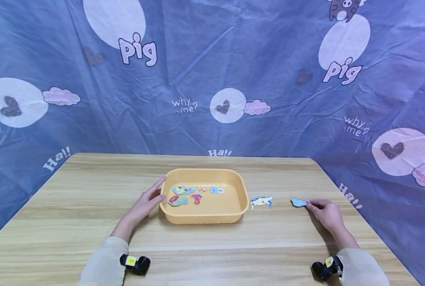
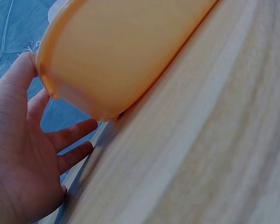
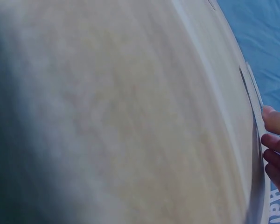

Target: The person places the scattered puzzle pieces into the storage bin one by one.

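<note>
Left hand [image 1: 149, 200] against tub [image 1: 205, 216], fingers straight.

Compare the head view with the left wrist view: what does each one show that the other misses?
Only the head view shows the puzzle pieces inside the yellow tray, two loose pieces, one white and one blue, on the table right of it, and the right hand touching the blue one. Only the left wrist view shows the tray's outer corner close up against the palm. Both show the left hand, fingers straight, at the tray's left end, and the wooden table.

Head view overlooks table [image 1: 91, 222]; wrist views close.
</note>
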Motion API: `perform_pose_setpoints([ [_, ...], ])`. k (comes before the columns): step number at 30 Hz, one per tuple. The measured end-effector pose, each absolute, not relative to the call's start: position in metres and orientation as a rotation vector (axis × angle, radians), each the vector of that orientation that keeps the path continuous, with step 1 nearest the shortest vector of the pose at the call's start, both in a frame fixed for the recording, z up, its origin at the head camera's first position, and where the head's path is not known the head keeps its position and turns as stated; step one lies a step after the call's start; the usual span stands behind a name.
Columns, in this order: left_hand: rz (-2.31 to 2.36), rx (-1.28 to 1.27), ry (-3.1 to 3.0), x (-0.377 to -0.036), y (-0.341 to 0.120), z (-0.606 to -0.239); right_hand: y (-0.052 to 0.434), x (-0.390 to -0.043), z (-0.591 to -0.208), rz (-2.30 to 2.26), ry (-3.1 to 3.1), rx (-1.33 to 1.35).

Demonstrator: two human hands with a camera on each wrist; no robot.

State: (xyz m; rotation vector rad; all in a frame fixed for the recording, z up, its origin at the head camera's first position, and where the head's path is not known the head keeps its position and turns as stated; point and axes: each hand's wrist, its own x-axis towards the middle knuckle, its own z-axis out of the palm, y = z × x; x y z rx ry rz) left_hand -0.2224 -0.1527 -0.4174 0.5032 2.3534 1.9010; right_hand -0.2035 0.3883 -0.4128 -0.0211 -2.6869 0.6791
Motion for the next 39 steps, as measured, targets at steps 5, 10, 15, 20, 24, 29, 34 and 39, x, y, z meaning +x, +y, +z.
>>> perform_pose_setpoints([
  [5,1.914,0.509,2.345,-0.223,-0.152,-0.418,0.383,-0.206,-0.406,0.696,-2.710,-0.056],
  [10,1.914,0.501,2.343,-0.223,-0.153,-0.419,0.376,-0.209,-0.399,0.725,-2.693,-0.025],
  [15,1.913,0.505,2.342,-0.224,-0.152,-0.420,0.371,-0.213,-0.392,0.748,-2.701,-0.004],
  [20,1.908,0.515,2.353,-0.224,-0.153,-0.420,0.364,-0.218,-0.387,0.788,-2.695,0.010],
  [24,1.903,0.519,2.363,-0.225,-0.153,-0.421,0.357,-0.223,-0.383,0.803,-2.672,0.008],
  [29,1.913,0.517,2.359,-0.225,-0.153,-0.421,0.345,-0.228,-0.377,0.835,-2.642,0.016],
  [34,1.916,0.513,2.365,-0.224,-0.153,-0.421,0.328,-0.232,-0.371,0.914,-2.619,0.039],
  [39,1.918,0.519,2.358,-0.223,-0.153,-0.421,0.311,-0.237,-0.367,0.956,-2.573,0.059],
])
